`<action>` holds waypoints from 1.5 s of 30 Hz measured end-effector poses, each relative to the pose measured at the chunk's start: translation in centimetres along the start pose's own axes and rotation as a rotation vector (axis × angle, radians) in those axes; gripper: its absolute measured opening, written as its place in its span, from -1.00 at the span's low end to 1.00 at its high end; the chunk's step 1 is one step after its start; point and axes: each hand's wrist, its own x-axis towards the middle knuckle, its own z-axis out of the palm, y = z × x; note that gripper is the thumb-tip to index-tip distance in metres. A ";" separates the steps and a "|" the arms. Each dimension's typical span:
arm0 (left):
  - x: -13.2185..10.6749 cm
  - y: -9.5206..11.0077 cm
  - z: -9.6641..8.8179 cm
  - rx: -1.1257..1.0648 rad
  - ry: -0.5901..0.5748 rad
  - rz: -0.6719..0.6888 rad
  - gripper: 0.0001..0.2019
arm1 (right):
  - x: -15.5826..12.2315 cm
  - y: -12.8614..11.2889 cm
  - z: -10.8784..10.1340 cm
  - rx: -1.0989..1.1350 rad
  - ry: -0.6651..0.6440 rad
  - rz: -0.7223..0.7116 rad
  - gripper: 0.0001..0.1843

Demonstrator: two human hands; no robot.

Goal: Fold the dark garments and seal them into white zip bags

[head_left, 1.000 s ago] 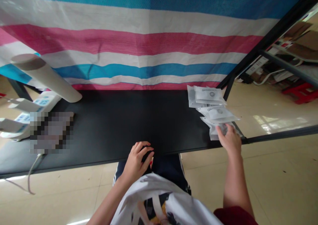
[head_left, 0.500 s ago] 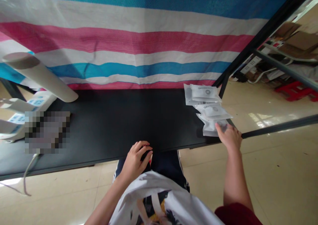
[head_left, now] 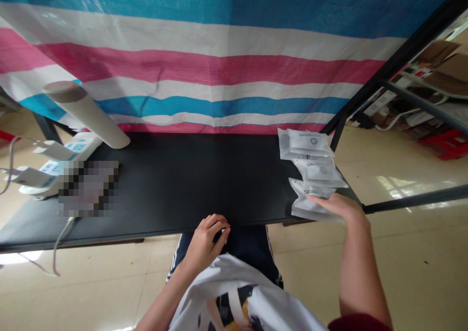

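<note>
Head view: we have the right hand (head_left: 343,205) over the nearest packet (head_left: 302,207), at the worktop's (head_left: 204,175) right end; cannot tell whether it pinches. Our left hand (head_left: 208,234) is loosely curled, thumb apart, by the front edge. Other packets (head_left: 321,171) lie behind.

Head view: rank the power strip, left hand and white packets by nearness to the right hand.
1. White packets: one under the right hand, at the right.
2. Left hand: leftward, by the black table's front edge.
3. Power strip: at the far left.
</note>
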 end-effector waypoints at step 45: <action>17.2 -6.6 -1.5 0.366 -0.138 -0.427 -0.73 | -3.0 -28.8 8.1 0.907 -0.020 -0.834 -0.70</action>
